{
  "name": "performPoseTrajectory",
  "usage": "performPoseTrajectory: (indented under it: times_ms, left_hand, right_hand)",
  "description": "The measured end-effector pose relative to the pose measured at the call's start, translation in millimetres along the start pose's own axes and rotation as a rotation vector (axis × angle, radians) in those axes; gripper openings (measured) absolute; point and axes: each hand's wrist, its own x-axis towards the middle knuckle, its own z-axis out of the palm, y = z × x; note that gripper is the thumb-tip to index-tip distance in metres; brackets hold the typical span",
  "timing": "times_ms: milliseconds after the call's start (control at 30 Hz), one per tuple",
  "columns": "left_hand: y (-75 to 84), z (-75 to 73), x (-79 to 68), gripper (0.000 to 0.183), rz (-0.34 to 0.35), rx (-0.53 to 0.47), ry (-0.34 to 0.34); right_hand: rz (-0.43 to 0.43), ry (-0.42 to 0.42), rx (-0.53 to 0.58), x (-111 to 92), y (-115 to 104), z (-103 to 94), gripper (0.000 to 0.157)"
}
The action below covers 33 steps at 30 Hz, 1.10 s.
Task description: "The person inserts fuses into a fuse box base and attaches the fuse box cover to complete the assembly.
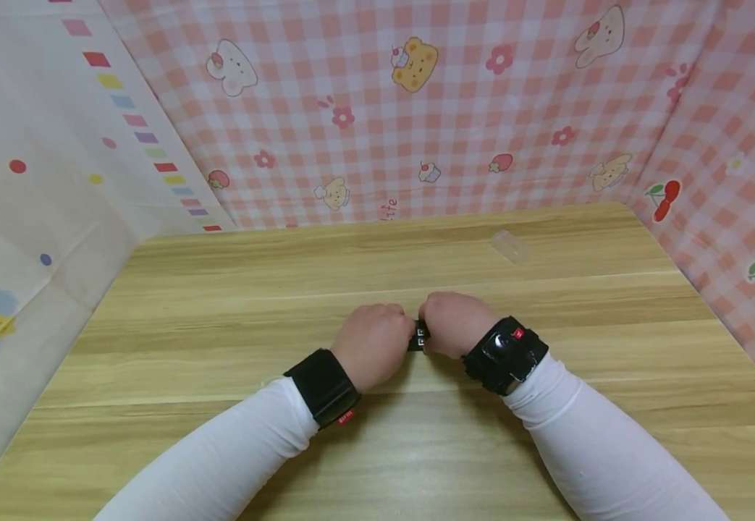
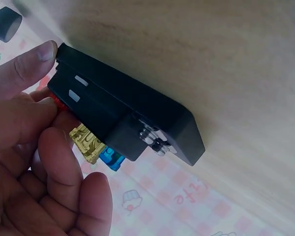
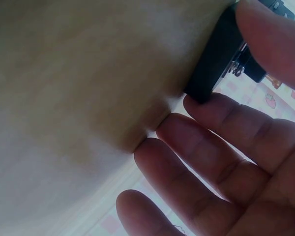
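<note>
Between both hands, low over the table, is a small black fuse block (image 1: 419, 336). My left hand (image 1: 373, 344) pinches one end, its thumb (image 2: 24, 69) against the edge. At the other end, my right hand (image 1: 458, 322) grips with the thumb (image 3: 273, 39) and index finger (image 3: 226, 110); its other fingers are spread, their tips at the tabletop. Translucent yellow (image 2: 86, 142), blue (image 2: 111, 158) and red pieces that look like blade fuses jut from the block's side, the red one mostly behind the left fingers. Metal terminals (image 2: 155, 140) show in a recess.
A clear plastic cover (image 1: 510, 246) lies on the wood-grain table (image 1: 221, 289), beyond the right hand. Pink checked cloth (image 1: 364, 79) hangs behind the table and on the right; a white patterned cloth (image 1: 45, 210) hangs on the left.
</note>
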Motion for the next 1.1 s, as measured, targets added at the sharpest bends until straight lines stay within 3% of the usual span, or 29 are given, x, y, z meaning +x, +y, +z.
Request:
performPoseTrajectory:
  times_ms: [267,667,867,1100]
  left_hand:
    - [2.5,3.0,1.0,0.013,0.022,0.066,0.021]
    - [2.2,2.6,0.4,0.014,0.045,0.081,0.037]
    - [-4.8,2.1,3.0,0.020,-0.039,-0.076,-0.002]
    - [-12.0,0.2,-2.5,0.010,-0.109,-0.276,-0.002]
  right_hand:
    - [-0.009,0.019,-0.009,0.0,0.6,0.9,0.019]
    - [-0.012,0.013,-0.015,0.2,1.0,1.3,0.020]
    - [-0.030,0.048,-0.020,-0.8,1.8,2.7,0.022]
    - [-0.029,0.040,-0.017,-1.2,1.2,1.7,0.021]
